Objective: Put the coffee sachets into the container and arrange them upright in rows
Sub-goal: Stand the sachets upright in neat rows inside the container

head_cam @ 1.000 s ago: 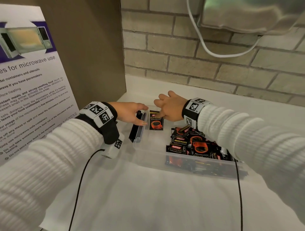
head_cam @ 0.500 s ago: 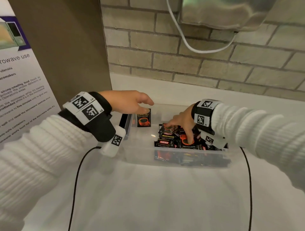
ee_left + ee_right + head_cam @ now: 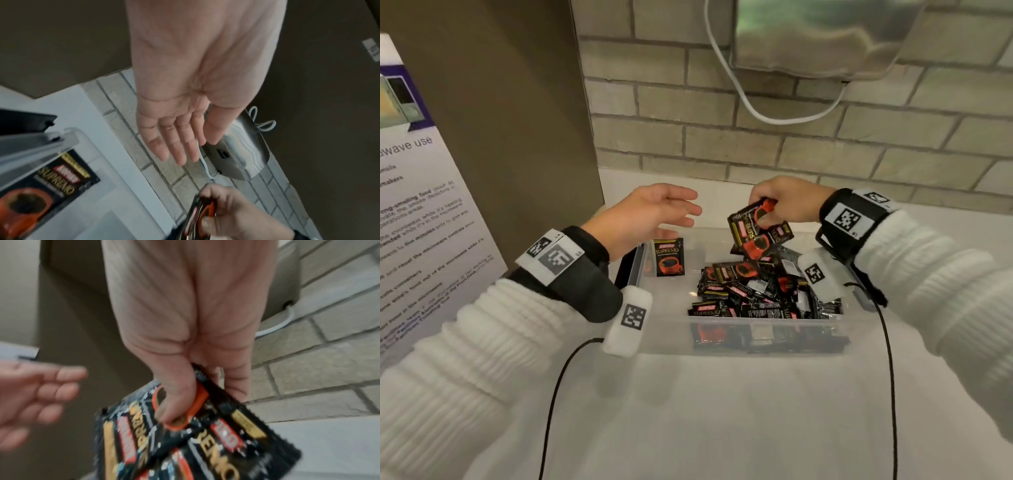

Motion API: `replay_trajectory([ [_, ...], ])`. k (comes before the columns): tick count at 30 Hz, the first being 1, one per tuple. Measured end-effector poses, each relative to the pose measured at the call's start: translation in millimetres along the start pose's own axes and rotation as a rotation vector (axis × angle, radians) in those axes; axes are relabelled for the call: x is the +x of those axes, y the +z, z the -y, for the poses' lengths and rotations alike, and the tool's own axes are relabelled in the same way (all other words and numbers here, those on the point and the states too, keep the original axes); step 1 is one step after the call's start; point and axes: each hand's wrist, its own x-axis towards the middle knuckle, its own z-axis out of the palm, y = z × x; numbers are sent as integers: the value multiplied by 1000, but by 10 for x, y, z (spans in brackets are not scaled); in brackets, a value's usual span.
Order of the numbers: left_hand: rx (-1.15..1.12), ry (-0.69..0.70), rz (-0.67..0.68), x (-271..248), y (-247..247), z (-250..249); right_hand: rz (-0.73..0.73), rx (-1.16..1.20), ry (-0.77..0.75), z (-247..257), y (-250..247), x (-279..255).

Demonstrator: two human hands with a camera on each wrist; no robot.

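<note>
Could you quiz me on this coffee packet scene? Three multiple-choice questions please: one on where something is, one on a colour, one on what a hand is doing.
1. Where does the one upright sachet stand in the container?
A. at its far left end
B. at its right end
C. outside it

2. What colour is the cup printed on that sachet?
A. blue
B. orange
C. green

3. What is the left hand doing?
A. gripping the container
B. pinching a sachet
C. open, holding nothing

Answers:
1 A, it stands by the left wall, apart from the loose pile.
2 B, the head view shows an orange cup.
3 C, its fingers are spread; the right hand pinches the sachets.
</note>
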Motion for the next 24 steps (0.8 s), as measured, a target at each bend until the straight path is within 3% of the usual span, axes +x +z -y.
replay_trajectory([
  [3, -68, -60, -11, -11, 56, 148, -252, 335, 82, -48, -19, -70],
  [6, -91, -95, -3, -26, 122, 308, -352, 697, 151, 15, 23, -127],
  [10, -120, -92, 8, -63, 247, 427, -344, 1150, 169, 228, 200, -233],
  [13, -157, -58, 84, -112, 347, 453, -231, 1405, 224, 424, 459, -273],
  [15, -239, -47, 116, -139, 383, 482, -169, 1502, 264, 544, 637, -263],
  [17, -376, -95, 86, -143, 372, 529, -200, 1540, 297, 633, 776, -237],
  [24, -632, -175, -44, -88, 331, 586, -313, 1368, 397, 699, 1048, -187],
])
